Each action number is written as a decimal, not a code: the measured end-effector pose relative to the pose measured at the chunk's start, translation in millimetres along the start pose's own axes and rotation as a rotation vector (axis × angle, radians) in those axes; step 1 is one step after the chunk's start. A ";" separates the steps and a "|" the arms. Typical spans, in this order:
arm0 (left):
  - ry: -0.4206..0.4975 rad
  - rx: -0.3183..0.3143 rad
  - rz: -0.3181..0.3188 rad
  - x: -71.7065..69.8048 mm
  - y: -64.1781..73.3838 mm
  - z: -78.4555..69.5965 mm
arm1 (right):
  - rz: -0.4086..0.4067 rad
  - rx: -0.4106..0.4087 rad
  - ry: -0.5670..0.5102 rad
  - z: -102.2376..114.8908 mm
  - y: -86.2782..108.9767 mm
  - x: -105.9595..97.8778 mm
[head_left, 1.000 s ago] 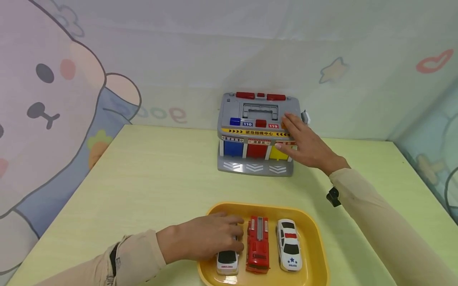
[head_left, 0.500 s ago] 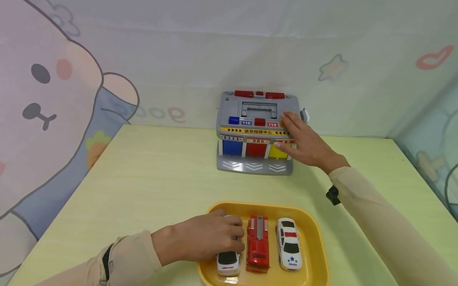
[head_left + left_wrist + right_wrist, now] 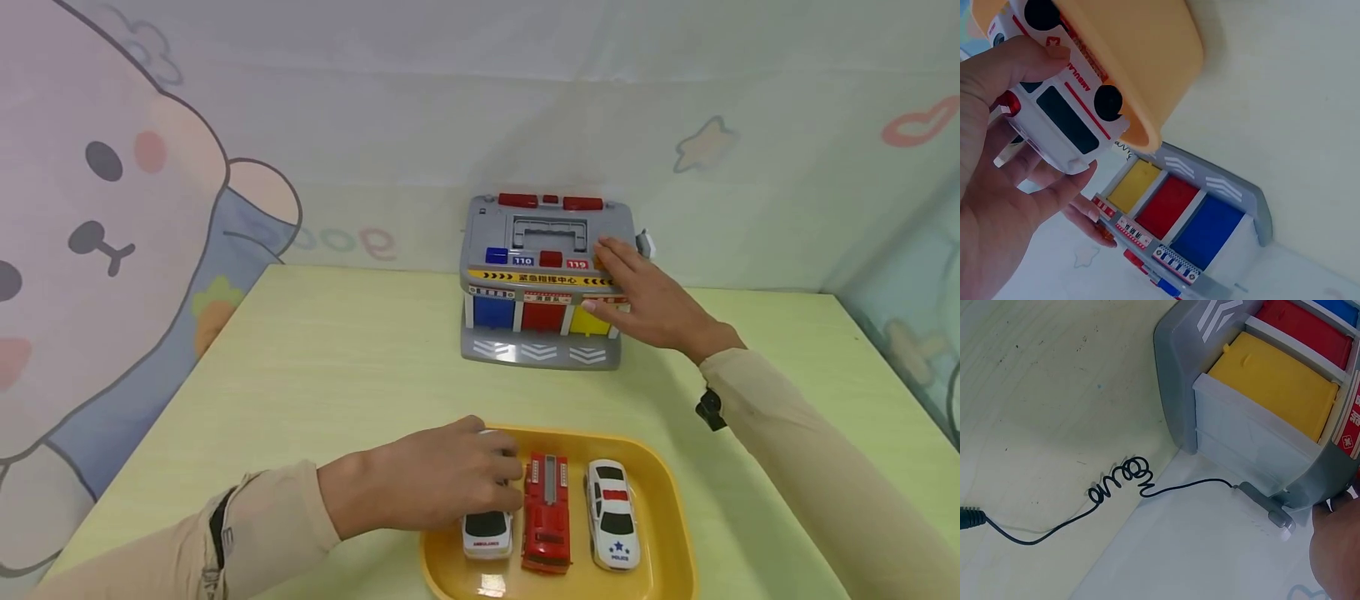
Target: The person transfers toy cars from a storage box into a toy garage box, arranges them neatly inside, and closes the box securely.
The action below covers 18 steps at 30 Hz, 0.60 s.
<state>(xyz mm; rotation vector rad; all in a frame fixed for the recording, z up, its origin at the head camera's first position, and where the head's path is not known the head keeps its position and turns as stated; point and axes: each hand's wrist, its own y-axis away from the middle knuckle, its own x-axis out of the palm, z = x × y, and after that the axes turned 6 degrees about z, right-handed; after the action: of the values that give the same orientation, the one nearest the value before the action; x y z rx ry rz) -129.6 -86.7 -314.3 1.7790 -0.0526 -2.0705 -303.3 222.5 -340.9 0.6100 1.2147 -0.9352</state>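
Note:
My left hand [image 3: 431, 482] grips a white toy ambulance [image 3: 487, 533] from above, at the left side of the yellow tray [image 3: 667, 508]. In the left wrist view, thumb and fingers pinch the ambulance [image 3: 1066, 106] across its sides, close to the tray's wall. A red toy fire truck [image 3: 547, 529] and a white toy police car [image 3: 614, 521] lie beside it in the tray. My right hand [image 3: 660, 304] rests on the right front corner of the grey toy garage [image 3: 491, 229], fingers extended over its roof and thumb at its front edge.
Blue, red and yellow doors [image 3: 1275, 384] line the garage front. A small grey handset [image 3: 1266, 506] hangs at its side on a coiled black cord [image 3: 1132, 472]. The pale table [image 3: 322, 358] ends at a printed backdrop [image 3: 360, 125] behind the garage.
My left hand has risen a little with the ambulance, which has shifted slightly away from the tray's near edge. The right hand stays on the garage.

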 end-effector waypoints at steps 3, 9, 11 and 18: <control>-0.020 -0.011 0.011 -5.9 -0.6 3.5 | 0.002 -0.010 0.002 -1.2 1.1 -1.1; -0.043 -0.024 0.013 -14.5 -0.9 9.2 | 0.001 -0.060 -0.010 -5.0 2.6 -3.8; -0.044 -0.027 0.012 -16.7 -0.9 10.5 | 0.005 -0.072 -0.004 -6.9 2.7 -4.5; -0.080 -0.057 -0.010 -24.6 -0.6 18.5 | 0.023 -0.087 0.008 -13.1 3.7 -5.6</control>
<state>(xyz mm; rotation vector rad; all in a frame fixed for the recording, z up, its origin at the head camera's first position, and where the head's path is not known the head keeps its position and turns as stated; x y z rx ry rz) -144.9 -82.4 -287.9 1.6667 -0.0073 -2.1280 -307.2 236.7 -339.3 0.5575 1.2462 -0.8571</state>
